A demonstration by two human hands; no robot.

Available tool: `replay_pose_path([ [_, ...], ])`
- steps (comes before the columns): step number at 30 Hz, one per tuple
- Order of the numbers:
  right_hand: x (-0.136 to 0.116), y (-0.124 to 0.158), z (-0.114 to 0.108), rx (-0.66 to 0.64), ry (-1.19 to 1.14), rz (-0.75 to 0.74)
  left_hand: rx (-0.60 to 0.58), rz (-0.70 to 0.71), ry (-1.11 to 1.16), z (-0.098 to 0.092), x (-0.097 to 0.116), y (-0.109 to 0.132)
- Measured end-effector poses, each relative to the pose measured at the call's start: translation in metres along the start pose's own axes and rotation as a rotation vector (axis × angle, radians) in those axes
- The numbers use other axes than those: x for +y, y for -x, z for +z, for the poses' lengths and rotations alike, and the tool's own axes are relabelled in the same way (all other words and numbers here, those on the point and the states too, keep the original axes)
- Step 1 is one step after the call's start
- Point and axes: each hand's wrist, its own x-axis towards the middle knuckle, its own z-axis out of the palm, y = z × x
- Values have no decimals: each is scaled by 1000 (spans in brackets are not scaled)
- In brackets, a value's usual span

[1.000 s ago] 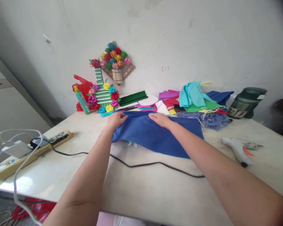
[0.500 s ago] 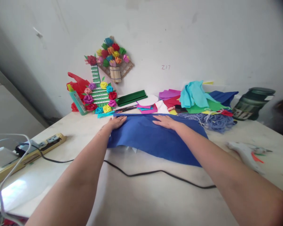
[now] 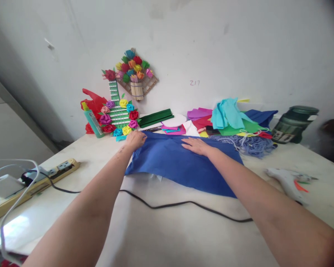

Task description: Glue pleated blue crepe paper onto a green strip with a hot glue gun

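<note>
A dark blue sheet (image 3: 172,159), of paper or thin cloth, lies across the middle of the table with its near edge slightly raised. Something white peeks out under that edge. My left hand (image 3: 136,140) is at the far left corner of the sheet, fingers curled and closed on the corner. Flat on the sheet near its far edge rests my right hand (image 3: 196,145), fingers stretched out and holding nothing. Behind the sheet are folded pieces of pink paper (image 3: 180,130) and a white piece (image 3: 191,128).
A black cord (image 3: 167,205) crosses the table in front. A glue gun (image 3: 287,183) lies right, near a dark green jar (image 3: 293,124) and bluish string (image 3: 247,145). Left are a power strip (image 3: 56,170), a glue bottle (image 3: 92,120) and a flower-decorated guitar shape (image 3: 119,115).
My left hand has gone from lying flat to curling around the sheet's far left corner, which is lifted slightly. My right hand stays flat. The view has shifted a little.
</note>
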Motion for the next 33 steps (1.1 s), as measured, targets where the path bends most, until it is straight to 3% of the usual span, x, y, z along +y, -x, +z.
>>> replay_pose_path([
  [3, -1, -1, 0, 29, 7, -12, -7, 207, 86, 1, 16, -12],
  [6, -5, -7, -2, 68, 20, -31, -36, 252, 124, 6, 25, -21],
  [12, -29, -28, -13, 59, -28, -72, -190, 221, 128, 21, 22, -29],
  [17, -42, -46, -17, -32, -69, -26, -240, 7, 56, 28, 7, -27],
  [23, -36, -60, -2, -59, -22, -1, -44, -147, -173, 21, -6, -22],
  [28, -41, -59, -1, -45, 7, -7, 210, -26, -128, -13, 25, -10],
  [33, -55, -55, -9, 49, -25, -56, 322, -6, 26, -35, 53, -2],
])
